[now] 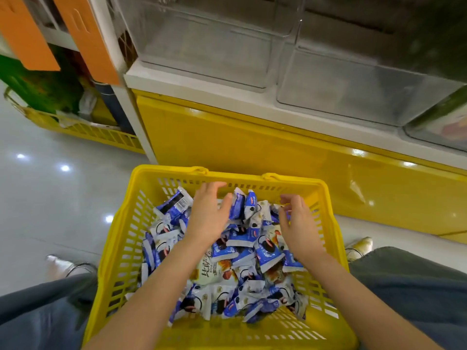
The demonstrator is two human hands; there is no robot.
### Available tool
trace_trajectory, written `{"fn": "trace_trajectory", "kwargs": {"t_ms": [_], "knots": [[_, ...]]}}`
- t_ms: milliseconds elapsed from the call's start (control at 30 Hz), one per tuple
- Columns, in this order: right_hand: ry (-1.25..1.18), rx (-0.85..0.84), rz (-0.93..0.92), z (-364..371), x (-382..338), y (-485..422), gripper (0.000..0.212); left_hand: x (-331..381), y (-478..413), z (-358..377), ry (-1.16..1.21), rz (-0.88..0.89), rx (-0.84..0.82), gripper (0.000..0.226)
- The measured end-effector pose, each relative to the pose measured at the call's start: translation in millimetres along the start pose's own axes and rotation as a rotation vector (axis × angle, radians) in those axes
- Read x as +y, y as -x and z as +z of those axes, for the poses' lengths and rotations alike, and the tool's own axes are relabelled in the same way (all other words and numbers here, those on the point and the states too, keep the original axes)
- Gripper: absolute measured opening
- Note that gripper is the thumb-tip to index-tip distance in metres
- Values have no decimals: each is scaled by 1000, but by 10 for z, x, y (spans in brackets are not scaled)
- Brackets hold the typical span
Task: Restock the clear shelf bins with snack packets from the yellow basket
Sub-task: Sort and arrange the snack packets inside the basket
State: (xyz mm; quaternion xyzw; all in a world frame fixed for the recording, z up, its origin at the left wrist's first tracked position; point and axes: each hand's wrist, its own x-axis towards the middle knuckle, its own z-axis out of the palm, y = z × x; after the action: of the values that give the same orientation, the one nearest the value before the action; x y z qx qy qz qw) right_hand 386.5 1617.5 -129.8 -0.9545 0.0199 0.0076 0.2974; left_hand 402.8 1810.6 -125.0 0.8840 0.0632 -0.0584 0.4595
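My left hand [209,215] lay loose-fingered on the snack packets [252,248] heaped in the yellow basket [118,248] under it. My right hand [299,223] curled just beside; I couldn't tell whether it pinched a packet.

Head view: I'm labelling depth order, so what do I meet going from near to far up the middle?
Near wall of the basket → packets → far rim of the basket → yellow panel → white ledge → clear bins. The hands overlap the packets, so they are left out.

Open-topped yellow basket [118,248], walls around packets [247,294]
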Motion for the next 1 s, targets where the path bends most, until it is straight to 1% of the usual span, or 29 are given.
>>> {"fn": "trace_trajectory", "kwargs": {"t_ms": [67, 100, 167, 200, 233, 300, 333, 400, 467, 533, 600, 667, 800, 833, 867, 933, 967, 1000], "knots": [[-32, -77, -114, 154, -228, 115, 25, -180, 224, -368, -52, 66, 223, 25], [-48, -145, -157, 261, -336, 169, 25, -305, 326, -542, -109, 57, 329, 21], [-81, -289, -199, 500, -560, 267, 29, -593, 491, -816, -277, -60, 466, 19], [-93, -356, -197, 622, -665, 312, 31, -728, 558, -914, -351, -164, 482, 21], [-104, -424, -177, 748, -766, 358, 35, -852, 621, -984, -385, -274, 463, 23], [-157, -561, -84, 980, -960, 448, 46, -1014, 731, -1033, -330, -432, 361, 27], [-209, -626, -11, 1079, -1055, 489, 53, -1067, 784, -1020, -267, -453, 309, 30], [-308, -692, 139, 1253, -1216, 549, 70, -1136, 850, -974, -155, -409, 271, 28], [-304, -672, 224, 1395, -1330, 579, 85, -1145, 866, -962, -113, -360, 297, 25], [-256, -629, 279, 1481, -1385, 588, 88, -1145, 860, -971, -105, -358, 306, 26], [-256, -624, 333, 1513, -1385, 571, 74, -1152, 856, -973, -105, -372, 303, 27], [-238, -656, 309, 1490, -1372, 573, 60, -1148, 865, -971, -118, -393, 303, 28], [-271, -635, 257, 1346, -1300, 577, 59, -1104, 876, -988, -112, -435, 288, 31], [-245, -633, 239, 1285, -1277, 571, 57, -1085, 891, -998, -122, -441, 323, 30], [-229, -630, 210, 1219, -1237, 565, 49, -1067, 918, -1009, -166, -434, 386, 27], [-183, -635, 149, 1033, -1167, 571, 11, -1006, 964, -1004, -259, -381, 516, 22], [-182, -639, 138, 918, -1150, 566, 15, -956, 983, -997, -251, -334, 558, 20], [-206, -655, 134, 807, -1119, 576, 13, -897, 995, -986, -197, -293, 561, 17]]}}
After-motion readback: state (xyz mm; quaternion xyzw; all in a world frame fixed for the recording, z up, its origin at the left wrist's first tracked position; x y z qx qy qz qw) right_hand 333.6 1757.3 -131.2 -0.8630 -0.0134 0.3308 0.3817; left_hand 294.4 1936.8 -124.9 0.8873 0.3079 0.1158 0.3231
